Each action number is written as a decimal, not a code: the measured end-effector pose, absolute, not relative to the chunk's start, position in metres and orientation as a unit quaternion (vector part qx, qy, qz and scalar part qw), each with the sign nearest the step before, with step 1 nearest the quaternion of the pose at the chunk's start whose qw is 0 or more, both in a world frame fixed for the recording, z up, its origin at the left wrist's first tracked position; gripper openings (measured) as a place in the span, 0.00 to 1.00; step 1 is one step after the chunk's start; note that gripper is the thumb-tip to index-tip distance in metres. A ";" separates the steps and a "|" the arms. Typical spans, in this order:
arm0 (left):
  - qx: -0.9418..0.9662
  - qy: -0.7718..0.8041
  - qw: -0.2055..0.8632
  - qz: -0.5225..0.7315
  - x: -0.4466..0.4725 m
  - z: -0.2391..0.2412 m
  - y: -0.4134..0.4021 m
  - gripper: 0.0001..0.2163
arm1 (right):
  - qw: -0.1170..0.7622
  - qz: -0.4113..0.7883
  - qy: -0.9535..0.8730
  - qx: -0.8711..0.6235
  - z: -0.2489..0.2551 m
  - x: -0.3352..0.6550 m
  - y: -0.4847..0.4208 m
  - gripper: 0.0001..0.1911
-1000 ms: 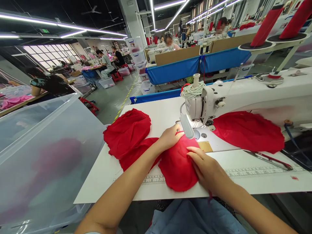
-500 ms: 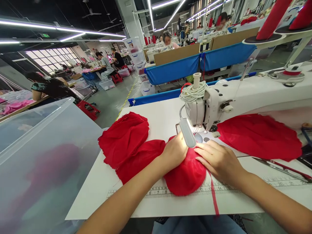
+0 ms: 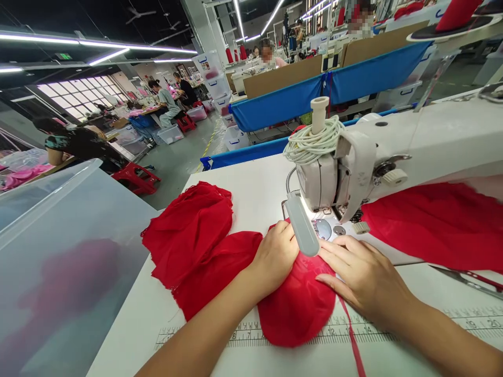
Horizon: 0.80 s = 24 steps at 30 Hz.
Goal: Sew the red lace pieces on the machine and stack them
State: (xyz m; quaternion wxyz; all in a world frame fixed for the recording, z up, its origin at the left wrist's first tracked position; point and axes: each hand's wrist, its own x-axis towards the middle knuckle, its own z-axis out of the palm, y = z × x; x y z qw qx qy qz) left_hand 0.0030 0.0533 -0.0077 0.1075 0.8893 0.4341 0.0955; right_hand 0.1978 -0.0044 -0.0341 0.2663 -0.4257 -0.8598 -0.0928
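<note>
Red fabric (image 3: pixel 298 314) lies in front of the sewing machine (image 3: pixel 322 183), its rounded end over the printed ruler. My left hand (image 3: pixel 275 256) has its fingers curled on the fabric left of the needle area; a grey lamp head (image 3: pixel 303 225) hides its fingertips. Flat on the fabric's right side rests my right hand (image 3: pixel 365 275), fingers stretched toward the needle plate and the thumb apart. From under that side a narrow red strip (image 3: pixel 353 340) runs down to the table's front. The needle itself is hidden.
More red fabric (image 3: pixel 192 225) is bunched at the left, and another red piece (image 3: pixel 436 225) lies under the machine arm. Scissors (image 3: pixel 471 280) sit at the right. A translucent plastic bin (image 3: pixel 78 209) stands left of the white table. Co-workers sit farther back.
The view has come closer and tilted, so machine and fabric appear larger. My right hand's thumb has spread away from its fingers. My left hand stays on the fabric.
</note>
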 end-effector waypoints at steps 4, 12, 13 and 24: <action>0.895 0.430 0.102 0.060 0.000 -0.006 0.057 0.15 | 0.269 -0.091 -0.861 -0.422 -0.034 0.196 -0.004 0.14; 0.897 0.422 0.108 0.073 -0.002 -0.007 0.061 0.16 | 0.268 -0.080 -0.862 -0.422 -0.035 0.195 -0.004 0.12; 0.898 0.420 0.108 0.074 -0.002 -0.007 0.062 0.16 | 0.269 -0.079 -0.862 -0.422 -0.035 0.195 -0.005 0.12; 0.921 0.373 0.109 0.040 -0.004 -0.012 0.080 0.15 | 0.264 -0.062 -0.866 -0.420 -0.035 0.193 -0.003 0.13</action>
